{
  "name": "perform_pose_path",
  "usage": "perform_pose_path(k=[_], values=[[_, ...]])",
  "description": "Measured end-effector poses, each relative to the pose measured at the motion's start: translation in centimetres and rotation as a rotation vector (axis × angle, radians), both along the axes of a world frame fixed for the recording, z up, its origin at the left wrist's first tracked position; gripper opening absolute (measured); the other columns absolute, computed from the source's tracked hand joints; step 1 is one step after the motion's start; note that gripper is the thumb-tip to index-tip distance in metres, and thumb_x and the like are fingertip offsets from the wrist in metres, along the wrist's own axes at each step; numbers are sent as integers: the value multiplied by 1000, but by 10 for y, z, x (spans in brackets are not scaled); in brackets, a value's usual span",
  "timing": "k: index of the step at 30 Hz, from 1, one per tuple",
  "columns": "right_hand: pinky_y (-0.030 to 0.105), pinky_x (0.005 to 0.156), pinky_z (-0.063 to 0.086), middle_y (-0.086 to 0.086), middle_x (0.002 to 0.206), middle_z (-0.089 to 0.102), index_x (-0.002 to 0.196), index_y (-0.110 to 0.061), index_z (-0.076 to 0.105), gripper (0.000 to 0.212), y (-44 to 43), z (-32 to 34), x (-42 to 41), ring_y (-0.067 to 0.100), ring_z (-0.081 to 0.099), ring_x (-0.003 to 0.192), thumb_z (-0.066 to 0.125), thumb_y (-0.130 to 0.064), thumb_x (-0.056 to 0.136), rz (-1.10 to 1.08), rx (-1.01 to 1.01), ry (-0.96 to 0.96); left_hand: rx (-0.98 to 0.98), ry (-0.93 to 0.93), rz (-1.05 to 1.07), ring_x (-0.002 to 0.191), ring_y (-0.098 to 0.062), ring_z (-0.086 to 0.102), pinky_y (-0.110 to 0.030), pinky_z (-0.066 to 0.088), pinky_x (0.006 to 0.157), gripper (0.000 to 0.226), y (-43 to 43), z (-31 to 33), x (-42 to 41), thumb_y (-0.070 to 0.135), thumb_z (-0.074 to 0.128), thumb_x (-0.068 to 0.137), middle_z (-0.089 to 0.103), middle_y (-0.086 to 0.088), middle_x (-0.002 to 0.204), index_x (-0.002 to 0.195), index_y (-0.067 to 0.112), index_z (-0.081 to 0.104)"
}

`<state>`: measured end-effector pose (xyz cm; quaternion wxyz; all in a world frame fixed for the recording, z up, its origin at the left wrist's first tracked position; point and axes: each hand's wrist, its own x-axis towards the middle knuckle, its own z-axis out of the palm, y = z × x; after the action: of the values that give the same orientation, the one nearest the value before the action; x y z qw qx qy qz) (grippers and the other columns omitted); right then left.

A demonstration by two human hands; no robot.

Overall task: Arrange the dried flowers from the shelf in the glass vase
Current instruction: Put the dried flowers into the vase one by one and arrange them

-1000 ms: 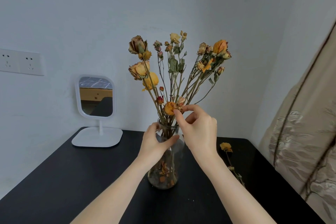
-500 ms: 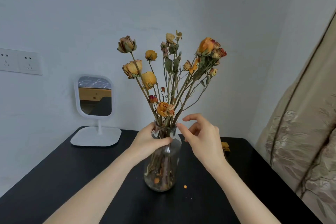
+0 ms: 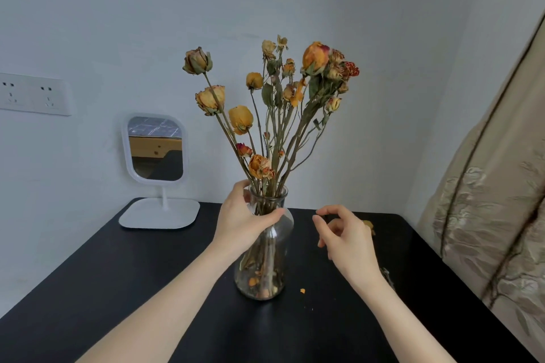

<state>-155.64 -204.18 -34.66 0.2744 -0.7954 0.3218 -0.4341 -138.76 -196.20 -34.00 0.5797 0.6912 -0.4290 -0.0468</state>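
Two hands tend the vase (image 3: 265, 268): the left hand (image 3: 244, 215) grips its narrow neck, and the right hand (image 3: 345, 233) hovers just beside it, fingers loosely curled around nothing. Flowers (image 3: 274, 103) stand in the vase, fanning out above both hands. Their papery heads and thin, stiff stems look brittle, so a brush could snap them; a petal crumb (image 3: 302, 291) lies near the right wrist. Smooth, top-heavy glass may tip on the matte black tabletop (image 3: 147, 289) if the left hand lets go

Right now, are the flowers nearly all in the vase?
Nearly. Most dried flowers stand in the glass vase. The left hand grips the vase's neck; the right hand holds nothing. One loose flower lies on the table behind the right hand, not yet in.
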Motion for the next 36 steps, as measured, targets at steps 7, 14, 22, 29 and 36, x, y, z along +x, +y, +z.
perform_pose_path(k=[7,14,22,29,36], values=[[22,54,45,-1,53,63,91,-33,55,8,2,-17,-2,4,53,42,60,-26,89,61,97,-8,26,119,-117,106,-3,49,-18,37,84,64,6,-2,10,30,77,70,52,25,106,123,31,41],[18,54,42,-1,54,64,92,-34,55,7,5,-29,-2,1,54,43,59,-29,89,63,115,24,-7,161,-105,113,-8,50,-29,41,96,74,8,-6,6,44,82,58,54,13,121,119,33,41],[21,54,42,-5,54,64,92,-32,56,5,0,-33,-9,2,52,41,58,-28,90,66,143,4,22,237,-105,114,-11,52,-31,41,96,58,3,-6,13,36,81,64,58,13,115,109,36,46],[20,55,44,-6,57,65,93,-32,56,6,-2,-35,-12,1,53,43,59,-28,90,60,164,11,84,217,-212,107,-2,50,-21,40,89,40,0,-1,27,22,76,74,55,26,103,95,42,49],[16,50,42,-3,54,63,95,-29,58,6,-4,-36,-16,3,51,40,59,-27,89,51,180,1,141,232,-333,116,-6,49,-25,35,96,37,4,0,39,19,72,80,56,28,108,100,42,51]])
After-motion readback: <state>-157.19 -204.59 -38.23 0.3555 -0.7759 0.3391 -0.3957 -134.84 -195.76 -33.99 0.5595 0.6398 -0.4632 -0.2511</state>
